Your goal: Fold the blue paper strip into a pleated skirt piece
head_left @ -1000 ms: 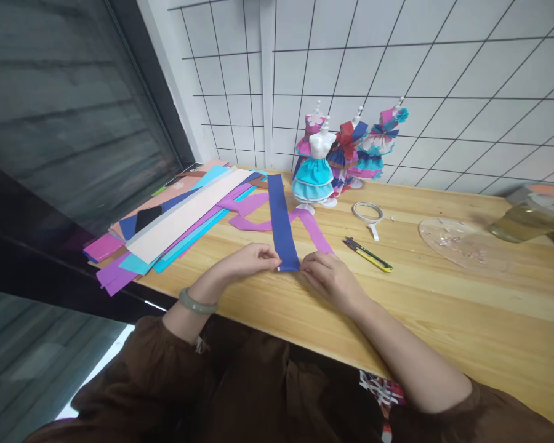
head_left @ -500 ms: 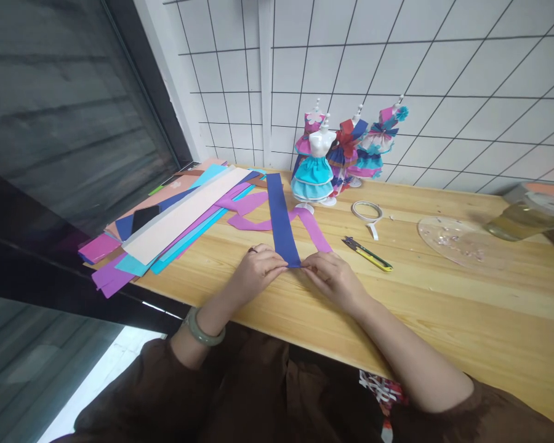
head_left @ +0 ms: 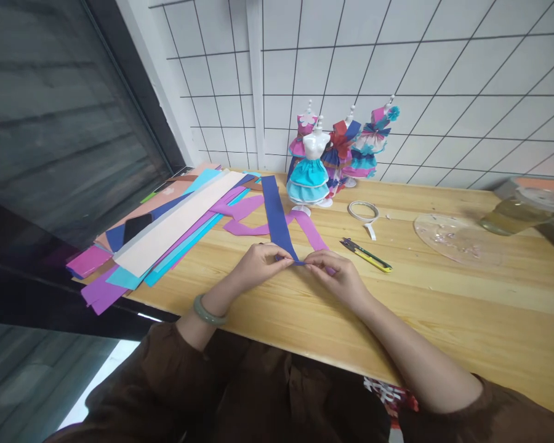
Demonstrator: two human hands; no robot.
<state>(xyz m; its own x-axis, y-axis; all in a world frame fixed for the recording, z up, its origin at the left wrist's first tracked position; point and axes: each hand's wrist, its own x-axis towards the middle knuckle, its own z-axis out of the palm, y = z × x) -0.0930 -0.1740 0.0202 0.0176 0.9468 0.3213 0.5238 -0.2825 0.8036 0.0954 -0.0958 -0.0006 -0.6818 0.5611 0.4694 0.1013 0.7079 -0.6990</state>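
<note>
A long dark blue strip runs from the back of the wooden table towards me, its near end raised slightly. My left hand pinches the left corner of that end between thumb and fingers. At the right corner, my right hand pinches the same end. The edge between my fingertips looks narrow and folded. A purple strip lies curved on the table, passing behind the blue strip and close to my right fingers.
Stacked coloured strips and a black phone lie at left. Small dressed mannequins stand at the back. Rightward are a tape roll, yellow-black cutters, a clear plate and a container of yellowish liquid.
The near end of the blue strip is raised and tilted more between my fingers. Both hands still pinch it, and the camera view has shifted slightly.
</note>
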